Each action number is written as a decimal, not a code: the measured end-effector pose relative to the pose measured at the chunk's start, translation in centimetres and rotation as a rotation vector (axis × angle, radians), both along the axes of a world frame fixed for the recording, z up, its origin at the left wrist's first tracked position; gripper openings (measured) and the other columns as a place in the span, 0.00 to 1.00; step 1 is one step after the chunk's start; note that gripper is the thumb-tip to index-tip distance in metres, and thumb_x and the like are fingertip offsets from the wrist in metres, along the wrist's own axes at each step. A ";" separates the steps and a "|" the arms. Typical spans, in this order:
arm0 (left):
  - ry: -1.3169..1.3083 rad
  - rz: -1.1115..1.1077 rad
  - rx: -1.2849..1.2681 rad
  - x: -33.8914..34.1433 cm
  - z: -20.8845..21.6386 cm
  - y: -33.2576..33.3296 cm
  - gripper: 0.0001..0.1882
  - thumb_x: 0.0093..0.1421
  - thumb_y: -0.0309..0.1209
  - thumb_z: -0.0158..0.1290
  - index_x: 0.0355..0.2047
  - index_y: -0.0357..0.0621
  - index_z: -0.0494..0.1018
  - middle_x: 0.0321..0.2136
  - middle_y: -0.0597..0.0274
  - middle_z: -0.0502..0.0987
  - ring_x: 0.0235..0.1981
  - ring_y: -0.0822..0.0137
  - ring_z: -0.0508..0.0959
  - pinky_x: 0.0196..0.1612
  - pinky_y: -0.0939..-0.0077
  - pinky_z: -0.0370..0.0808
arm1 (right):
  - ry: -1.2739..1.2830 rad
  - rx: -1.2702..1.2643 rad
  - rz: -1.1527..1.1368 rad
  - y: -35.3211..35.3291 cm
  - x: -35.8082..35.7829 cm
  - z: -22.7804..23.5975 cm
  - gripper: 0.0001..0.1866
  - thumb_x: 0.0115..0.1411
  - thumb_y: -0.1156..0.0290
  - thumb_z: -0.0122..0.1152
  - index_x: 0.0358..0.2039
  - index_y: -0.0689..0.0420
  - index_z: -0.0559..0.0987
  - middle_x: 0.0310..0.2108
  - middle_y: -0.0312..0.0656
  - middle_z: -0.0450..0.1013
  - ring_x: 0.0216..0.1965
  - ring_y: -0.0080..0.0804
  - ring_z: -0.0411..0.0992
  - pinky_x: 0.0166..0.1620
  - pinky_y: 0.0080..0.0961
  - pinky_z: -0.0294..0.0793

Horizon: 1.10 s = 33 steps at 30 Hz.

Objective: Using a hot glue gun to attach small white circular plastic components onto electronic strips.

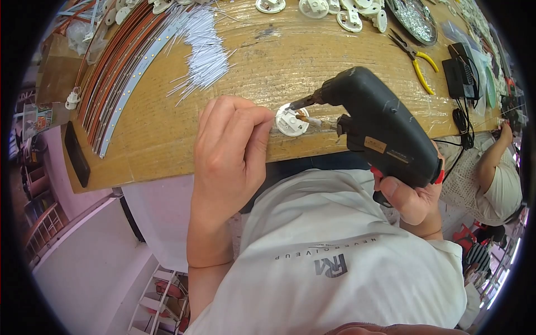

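My right hand is wrapped around the handle of a black soldering gun with a red trigger. The gun's tip and a second, thin nozzle below it point left over a small round white plastic base near the table's front edge. Terminals and a bit of copper colour show on the base. My left hand is closed, its thumb and fingers pinched together at the base's left rim. What lies between those fingertips is hidden.
Long strips fan out at the left beside loose white wires. A dark phone-like slab sits at the left edge. Far back are more round bases and a dish. Yellow-handled pliers, a black adapter and another person's arm are at right.
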<state>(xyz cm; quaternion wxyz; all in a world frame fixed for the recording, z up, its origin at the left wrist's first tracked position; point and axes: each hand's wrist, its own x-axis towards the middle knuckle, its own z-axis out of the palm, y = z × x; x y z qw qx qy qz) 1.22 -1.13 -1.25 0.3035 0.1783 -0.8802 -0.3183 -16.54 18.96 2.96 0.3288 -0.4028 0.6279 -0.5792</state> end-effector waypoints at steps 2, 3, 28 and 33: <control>-0.003 0.001 0.005 0.0 0.0 0.0 0.05 0.57 0.16 0.59 0.34 0.36 0.76 0.29 0.57 0.74 0.29 0.62 0.74 0.32 0.74 0.70 | -0.034 -0.005 -0.038 0.1 0.2 0.1 0.12 0.44 0.79 0.61 0.33 0.65 0.78 0.22 0.40 0.74 0.19 0.30 0.68 0.26 0.21 0.67; 0.000 -0.003 0.001 0.0 0.1 0.0 0.05 0.57 0.16 0.59 0.34 0.36 0.76 0.29 0.57 0.74 0.29 0.62 0.74 0.32 0.73 0.70 | -0.069 -0.009 -0.076 0.2 0.3 0.1 0.13 0.45 0.78 0.61 0.35 0.66 0.78 0.24 0.41 0.75 0.21 0.29 0.70 0.28 0.21 0.68; -0.040 0.028 0.000 0.4 0.6 0.5 0.05 0.58 0.15 0.57 0.34 0.34 0.75 0.31 0.55 0.74 0.31 0.61 0.75 0.35 0.73 0.72 | -0.278 0.027 0.072 -2.0 0.7 -1.1 0.22 0.63 0.72 0.55 0.56 0.67 0.73 0.45 0.49 0.78 0.43 0.32 0.78 0.43 0.28 0.79; -0.069 0.030 0.025 -0.6 1.1 1.0 0.03 0.59 0.15 0.54 0.33 0.32 0.74 0.31 0.53 0.73 0.33 0.60 0.74 0.37 0.72 0.71 | -0.369 -0.164 0.099 -3.6 0.7 -3.1 0.21 0.63 0.78 0.58 0.58 0.65 0.73 0.47 0.40 0.78 0.48 0.24 0.73 0.51 0.24 0.73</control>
